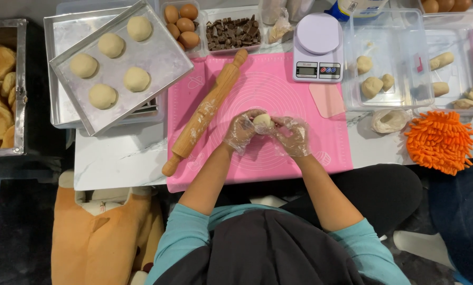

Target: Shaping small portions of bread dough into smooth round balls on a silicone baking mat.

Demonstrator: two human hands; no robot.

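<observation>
My left hand [241, 130] and right hand [291, 135], both gloved, cup a dough ball [262, 121] between them, fingers curled round it, forearms angled in over the pink mat [257, 163]. Rolling pin [205, 112] lies just left of my left hand; scale [317, 47] sits beyond my right; tray w/ dough rounds [121, 66] far left.

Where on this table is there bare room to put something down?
Free: the white tabletop between the metal trays and the rolling pin, and the pink mat right of the hands, below the scale. Crowded: the back edge with eggs and chocolate, and the clear tubs at right.
</observation>
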